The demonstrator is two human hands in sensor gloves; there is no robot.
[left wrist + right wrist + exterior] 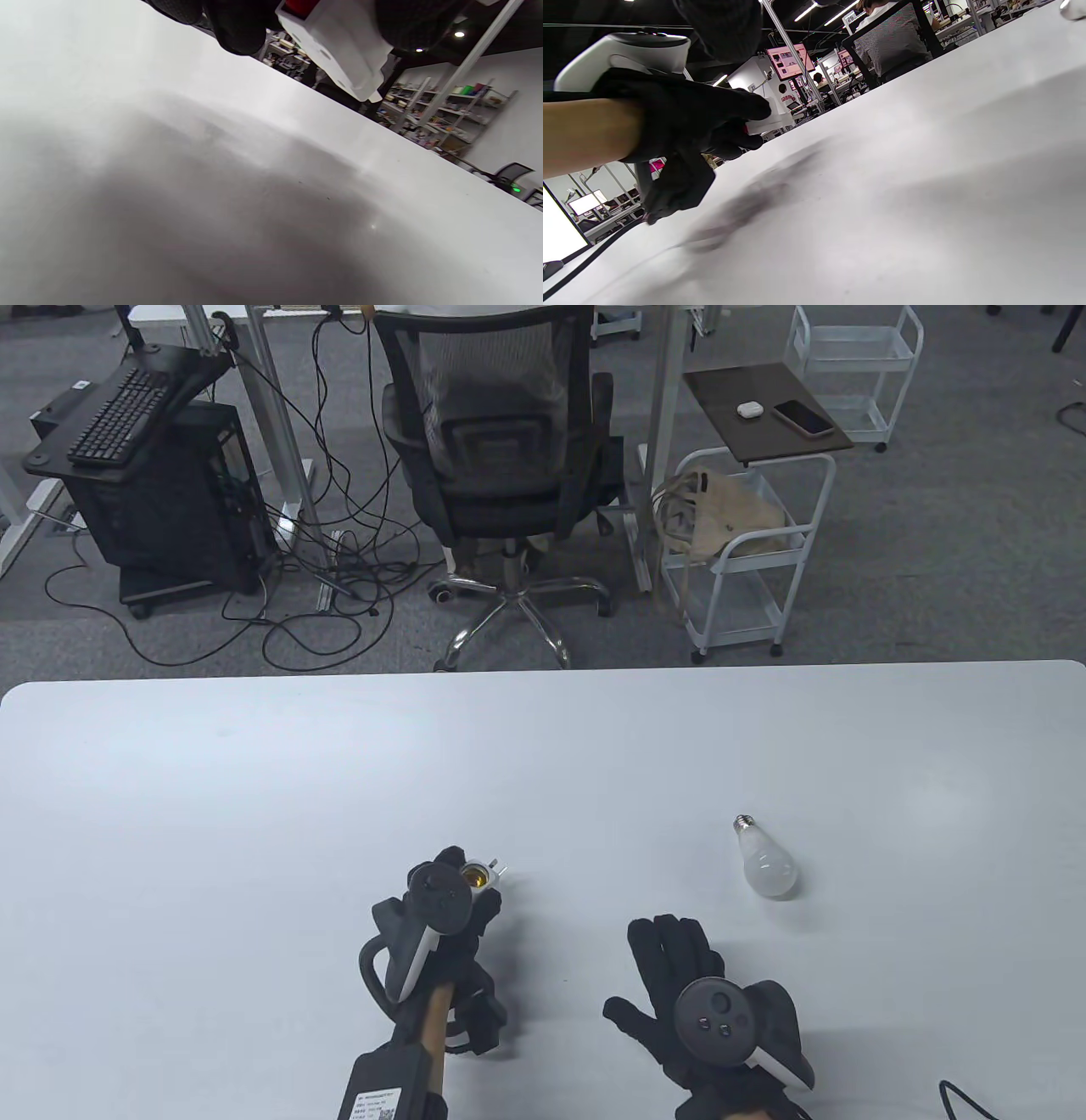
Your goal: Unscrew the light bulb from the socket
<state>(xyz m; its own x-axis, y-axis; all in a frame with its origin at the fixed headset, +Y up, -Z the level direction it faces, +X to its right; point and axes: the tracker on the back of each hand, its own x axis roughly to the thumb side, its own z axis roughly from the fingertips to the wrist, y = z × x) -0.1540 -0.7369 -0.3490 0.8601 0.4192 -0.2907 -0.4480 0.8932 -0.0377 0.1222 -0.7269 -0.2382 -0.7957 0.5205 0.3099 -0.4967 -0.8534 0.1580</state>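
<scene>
Two hands in play, and only one has hold of anything: the left hand (441, 912) grips the socket (480, 875), fingers wrapped round its white body, brass-lined mouth up and visibly empty. From the left wrist view the socket (339, 46) hangs above the table (254, 780), not resting on it. Out to the right of that grip, the right hand (687, 984) lies flat and spread, palm down, fingers splayed, holding nothing. Just beyond those fingertips, further right and away from the person, lies the bulb (768, 865) on its side, metal thread pointing away, well apart from the socket.

So by my reading the unscrewing itself is done: bulb out, socket bare. What remains looks like the set-down of the socket and a clean release. To do that well, lower it straight down until the body meets the table, lay it on a flat face so the two prongs at its far end don't tip it, then loosen the fingers together, not one at a time. Keep it to the left, away from the bulb, which is round and will likely roll if nudged. The right hand is best left flat and clear of the bulb.
</scene>
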